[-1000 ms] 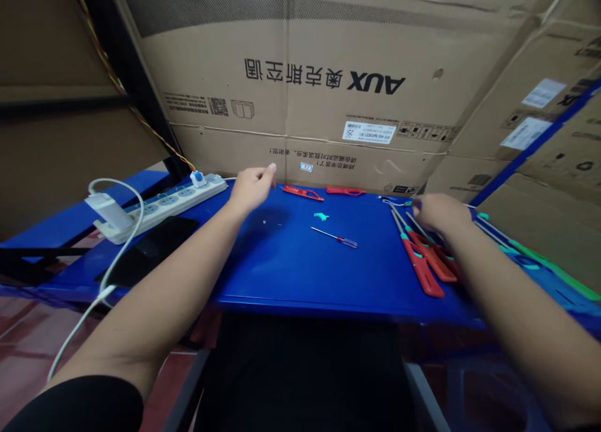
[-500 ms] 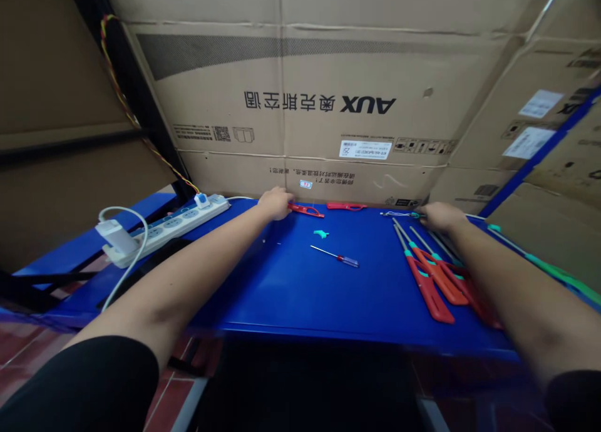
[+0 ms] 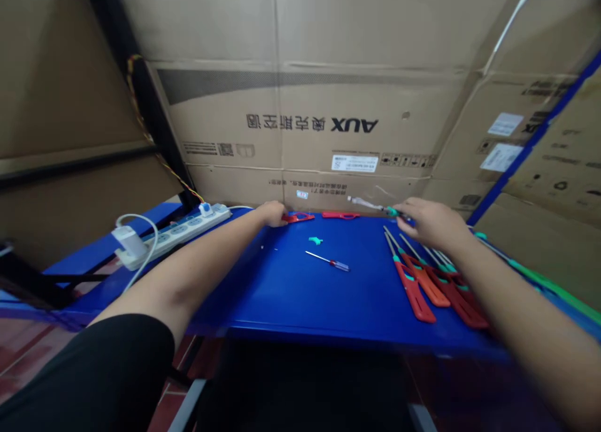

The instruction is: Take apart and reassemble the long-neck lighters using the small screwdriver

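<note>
Blue sheet-metal table [image 3: 263,307] ran across the lower middle of the frame, its front edge dark and overhanging a black seat or stool below. Behind it, large corrugated cardboard cartons [image 3: 354,125] stood against the table's far edge, with AUX branding printed upside down and a white label [image 3: 351,163] near the lower seam. A blue rack beam [image 3: 521,150] crossed the cartons at upper right. A black upright post [image 3: 145,100] stood at upper left, with a yellow-and-red wire [image 3: 136,94] along it. Red tile floor [image 3: 23,357] showed at lower left.

White power strip [image 3: 173,239] lay at the table's left end, with a white charger [image 3: 129,241] plugged in and its cable looping down.

Left hand [image 3: 272,214] lay at the far edge, fingers against the end of a red-handled tool [image 3: 297,218]; whether it gripped was not visible. A second red handle [image 3: 340,215] lay just beyond. Right hand [image 3: 434,224] sat at upper right, fingers together and apparently pinched on the green collar of a slim tool [image 3: 392,211], its clear end pointing upper left against the carton.

Mid-table lay a teal plastic piece [image 3: 315,240] and a small red-handled screwdriver [image 3: 331,262]. Below the right hand, long red-handled tools with teal collars [image 3: 414,291] lay fanned, and a green-handled tool [image 3: 539,275] lay at right edge.
</note>
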Available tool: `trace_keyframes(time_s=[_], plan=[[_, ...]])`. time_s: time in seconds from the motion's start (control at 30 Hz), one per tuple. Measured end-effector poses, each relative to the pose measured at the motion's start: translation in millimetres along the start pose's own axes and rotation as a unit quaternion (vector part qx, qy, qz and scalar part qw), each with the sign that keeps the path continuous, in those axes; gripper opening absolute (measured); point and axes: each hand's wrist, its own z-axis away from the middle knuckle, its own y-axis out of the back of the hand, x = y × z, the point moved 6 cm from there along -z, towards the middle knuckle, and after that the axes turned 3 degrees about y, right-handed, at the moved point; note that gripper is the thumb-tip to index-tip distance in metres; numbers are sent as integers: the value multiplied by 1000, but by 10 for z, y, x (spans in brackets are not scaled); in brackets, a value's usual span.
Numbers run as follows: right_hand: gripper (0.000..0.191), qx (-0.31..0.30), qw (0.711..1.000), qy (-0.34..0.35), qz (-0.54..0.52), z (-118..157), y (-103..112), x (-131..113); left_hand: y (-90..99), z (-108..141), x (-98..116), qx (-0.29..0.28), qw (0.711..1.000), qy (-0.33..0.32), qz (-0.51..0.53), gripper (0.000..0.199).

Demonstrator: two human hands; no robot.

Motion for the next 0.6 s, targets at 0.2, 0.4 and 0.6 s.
trace_keyframes(time_s=[0.2, 0.4, 0.6], plan=[[29, 157, 983, 94, 7, 537, 166, -760, 476, 469, 73, 66, 997, -39, 21, 21], [27, 175, 980, 72, -61, 965, 198, -1064, 262, 1366, 771, 65, 954, -286, 67, 22], [26, 131, 981, 107, -93, 1010, 31, -1264, 23, 1540, 1009, 8, 925, -350, 146, 34]])
